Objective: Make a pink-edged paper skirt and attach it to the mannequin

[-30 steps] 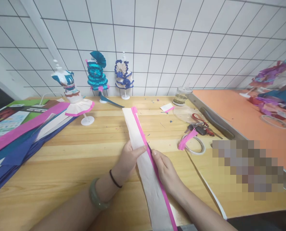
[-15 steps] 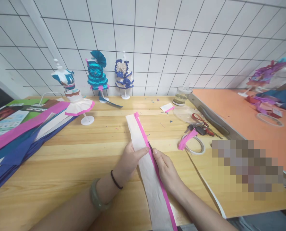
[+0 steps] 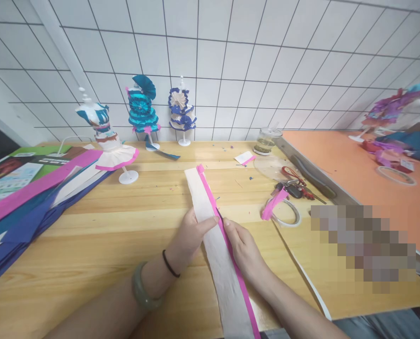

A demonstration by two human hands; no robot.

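A long white crepe paper strip point(image 3: 213, 249) with a pink border point(image 3: 233, 254) runs from mid-table toward me. My left hand point(image 3: 193, 230) is closed on it from the left, thumb across the top near the border and the other fingers beneath. My right hand point(image 3: 243, 242) is closed at the pink edge, thumb and fingers pinched together. From its fingertips a thin, dark, pointed tool point(image 3: 220, 214) reaches to the border beside my left thumb. Most of that tool is hidden, so its kind is unclear. At the strip's far end the pink is folded into a small tab.
Mini dress forms in paper dresses, one teal point(image 3: 142, 110), one navy and white point(image 3: 182, 113), one white-skirted point(image 3: 116, 153), stand behind. Coloured paper sheets point(image 3: 36, 207) lie left. Right are a tape roll point(image 3: 294, 214), keys point(image 3: 294, 189), a glass jar point(image 3: 265, 141) and a paper cutter point(image 3: 314, 174).
The dark tool between my right fingers shows a little thinner at the pink border. Both hands and the strip stay in nearly the same place.
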